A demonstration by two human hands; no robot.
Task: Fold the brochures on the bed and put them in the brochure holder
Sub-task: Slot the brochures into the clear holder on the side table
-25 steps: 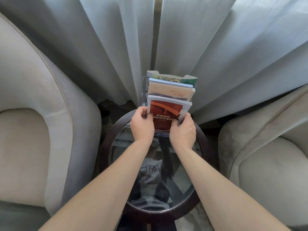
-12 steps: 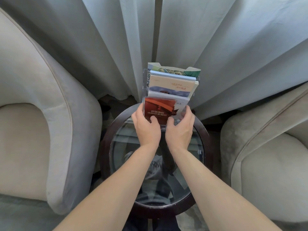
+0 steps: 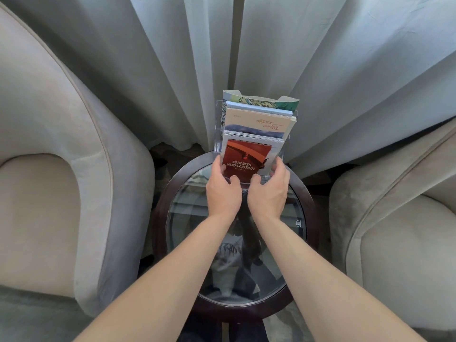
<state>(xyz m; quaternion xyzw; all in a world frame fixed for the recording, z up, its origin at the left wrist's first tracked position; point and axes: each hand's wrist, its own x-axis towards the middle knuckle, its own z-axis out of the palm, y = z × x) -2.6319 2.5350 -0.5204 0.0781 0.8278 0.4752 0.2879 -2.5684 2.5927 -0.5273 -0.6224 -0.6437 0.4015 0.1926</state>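
Note:
A clear tiered brochure holder (image 3: 218,124) stands at the far edge of a round glass table (image 3: 299,201). Its back tier holds a green patterned brochure (image 3: 269,102), its middle tier a cream brochure (image 3: 256,120). In the front tier sits a stack fronted by a red brochure (image 3: 245,156) with white characters. My left hand (image 3: 223,191) grips the stack's lower left edge, thumb on the red cover. My right hand (image 3: 269,191) grips the lower right edge and the holder's front lip.
Beige armchairs flank the table, one on the left (image 3: 56,169) and one on the right (image 3: 399,218). Grey-white curtains (image 3: 172,58) hang right behind the holder. The dark wooden rim (image 3: 160,206) rings the glass top, which reflects me.
The red-fronted stack has slid down into the front tier. My hands moved from its sides to its lower edge, and my right fingers have spread a little.

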